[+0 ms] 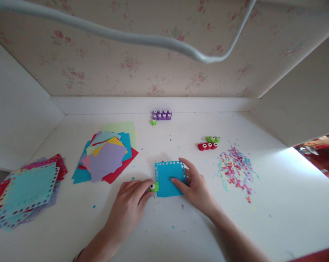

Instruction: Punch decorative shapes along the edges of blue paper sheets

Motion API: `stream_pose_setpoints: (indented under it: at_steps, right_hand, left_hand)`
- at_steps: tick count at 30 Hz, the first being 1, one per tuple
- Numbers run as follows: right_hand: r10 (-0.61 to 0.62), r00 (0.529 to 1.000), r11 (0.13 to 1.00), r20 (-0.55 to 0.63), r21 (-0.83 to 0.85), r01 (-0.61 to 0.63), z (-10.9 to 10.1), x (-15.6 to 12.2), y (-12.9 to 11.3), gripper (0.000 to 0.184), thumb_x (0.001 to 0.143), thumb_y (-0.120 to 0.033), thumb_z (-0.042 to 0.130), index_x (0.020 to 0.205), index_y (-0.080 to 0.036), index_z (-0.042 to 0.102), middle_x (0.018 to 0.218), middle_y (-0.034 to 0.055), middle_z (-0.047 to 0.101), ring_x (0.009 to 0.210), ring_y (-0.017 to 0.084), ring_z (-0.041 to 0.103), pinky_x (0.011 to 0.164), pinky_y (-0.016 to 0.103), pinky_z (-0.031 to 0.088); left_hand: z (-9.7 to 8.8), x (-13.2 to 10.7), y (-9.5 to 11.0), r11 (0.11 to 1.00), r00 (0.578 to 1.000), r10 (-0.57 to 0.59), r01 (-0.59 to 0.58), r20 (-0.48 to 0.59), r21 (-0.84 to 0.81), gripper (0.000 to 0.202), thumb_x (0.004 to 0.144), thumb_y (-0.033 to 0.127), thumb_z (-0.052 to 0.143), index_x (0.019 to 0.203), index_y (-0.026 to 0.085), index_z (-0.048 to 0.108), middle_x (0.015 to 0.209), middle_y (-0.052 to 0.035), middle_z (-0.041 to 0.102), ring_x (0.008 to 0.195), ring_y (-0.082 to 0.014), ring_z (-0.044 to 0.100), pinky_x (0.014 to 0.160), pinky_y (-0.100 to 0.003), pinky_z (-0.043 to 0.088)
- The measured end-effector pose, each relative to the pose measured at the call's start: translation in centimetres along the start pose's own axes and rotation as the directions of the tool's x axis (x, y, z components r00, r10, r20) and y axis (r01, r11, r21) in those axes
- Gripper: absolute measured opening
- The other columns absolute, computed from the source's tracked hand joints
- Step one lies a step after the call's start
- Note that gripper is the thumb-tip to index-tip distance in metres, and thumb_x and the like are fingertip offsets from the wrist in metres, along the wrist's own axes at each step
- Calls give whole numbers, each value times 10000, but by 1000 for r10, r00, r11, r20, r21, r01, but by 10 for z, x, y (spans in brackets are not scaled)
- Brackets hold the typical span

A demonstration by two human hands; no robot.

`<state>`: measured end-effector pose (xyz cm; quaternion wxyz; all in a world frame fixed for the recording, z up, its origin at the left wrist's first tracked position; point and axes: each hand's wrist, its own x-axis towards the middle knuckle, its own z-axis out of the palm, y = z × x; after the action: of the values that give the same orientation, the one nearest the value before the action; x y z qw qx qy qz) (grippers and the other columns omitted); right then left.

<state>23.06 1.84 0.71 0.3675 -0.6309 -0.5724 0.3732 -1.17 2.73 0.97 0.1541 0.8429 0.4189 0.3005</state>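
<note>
A blue paper square [167, 180] with small punched holes along its edges lies on the white table [180, 233]. My left hand [131, 207] pinches a small green paper punch [154, 187] at the square's lower left edge. My right hand [193, 183] rests on the right side of the square, fingers spread flat and pressing it down.
A loose pile of plain coloured squares [107, 156] lies to the left, a stack of punched squares [25, 189] at far left. Purple punches [162, 115], green punches [212, 139] and red punches [207, 146] stand farther back. Punched confetti [235, 171] is scattered to the right.
</note>
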Motion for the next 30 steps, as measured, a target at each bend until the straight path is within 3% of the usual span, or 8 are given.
stream_pose_setpoints:
  at_steps: [4,6,8,10,12,15,23,30]
  right_hand:
    - [-46,998,972,50,-227,56,0,-4,-6,633,924,-448,620,1472,-254,368,826,39,691,617,189,645,557,324,557]
    - [-141,988,939,60,-307,153,-3,-6,-9,661,938,-445,600,1504,-244,325,1048,115,705,860,259,702,709,407,603]
    - [-291,955,875,63,-386,293,-8,-8,-10,649,946,-411,599,1511,-240,329,1421,183,519,1236,324,569,945,500,544]
    - [-402,907,791,125,-452,413,-13,-8,-9,588,950,-376,601,1484,-238,398,1580,163,319,1416,338,371,1079,543,438]
    - [-434,868,718,240,-490,494,-16,-8,-6,498,954,-360,598,1425,-242,492,1567,138,363,1432,328,352,1119,571,386]
    - [-408,836,652,368,-523,548,-17,-6,-3,408,965,-347,580,1361,-253,569,1463,112,523,1384,310,438,1148,624,314]
    - [-390,843,654,370,-533,536,-14,-3,-2,410,960,-327,583,1362,-244,577,1444,95,551,1366,304,472,1156,626,310]
    - [-362,840,642,403,-546,539,-17,-3,-2,415,966,-343,573,1368,-240,569,1464,74,531,1373,305,463,1164,630,301]
  left_hand:
    - [2,0,1,999,999,25,-26,49,19,223,991,259,564,1209,230,598,1106,-56,735,983,-242,682,879,-427,499]
    - [2,0,2,1000,997,18,-19,72,19,249,990,261,565,1237,236,586,1117,-56,732,994,-244,678,884,-429,497]
    - [2,0,2,1000,997,-1,-1,71,24,271,987,282,570,1253,230,576,1124,-63,727,997,-249,676,883,-433,503]
    - [2,-1,2,999,998,-24,21,59,45,280,980,320,579,1242,222,588,1131,-74,723,1004,-261,672,887,-445,507]
    - [1,-2,2,997,998,-35,31,60,68,272,974,343,584,1216,224,613,1125,-76,723,1003,-268,671,905,-461,505]
    - [1,-3,1,997,997,-23,17,80,71,235,977,311,579,1189,229,642,1099,-64,731,977,-260,672,921,-467,501]
    - [-2,1,7,999,998,-5,2,56,45,196,979,282,580,1138,211,670,1032,-50,756,905,-234,689,830,-398,516]
    - [-2,0,6,999,999,-10,8,42,39,172,972,272,595,1109,207,677,1004,-36,766,865,-227,703,809,-400,522]
